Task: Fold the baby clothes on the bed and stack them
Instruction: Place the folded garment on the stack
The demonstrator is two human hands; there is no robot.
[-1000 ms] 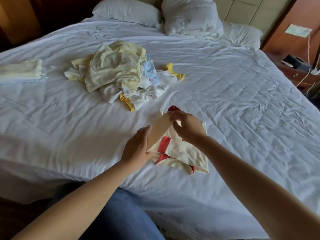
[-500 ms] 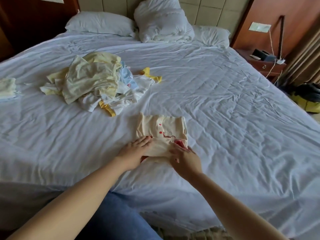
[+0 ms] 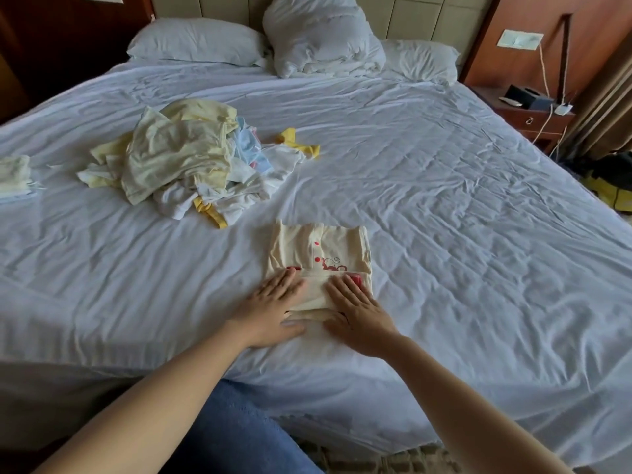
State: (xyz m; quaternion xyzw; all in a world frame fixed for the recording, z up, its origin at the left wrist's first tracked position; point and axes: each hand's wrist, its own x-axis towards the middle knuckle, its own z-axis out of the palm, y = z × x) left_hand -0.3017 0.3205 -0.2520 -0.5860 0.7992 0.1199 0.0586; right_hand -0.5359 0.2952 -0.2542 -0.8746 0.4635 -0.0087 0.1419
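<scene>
Both hands lie flat on the cream top [image 3: 318,248], side by side. The left hand [image 3: 270,309] presses its near left part, fingers straight and close together. The right hand [image 3: 355,316] presses the near right part the same way, fingertips at a red trim. The top lies folded on the bed [image 3: 444,217], reaching just past the fingertips. The loose pile [image 3: 184,159] sits well beyond the left hand. 1 small folded stack [image 3: 13,172] lies far to its left.

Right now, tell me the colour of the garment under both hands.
Cream garment with red buttons and a small red print, clearest in the head view.
</scene>
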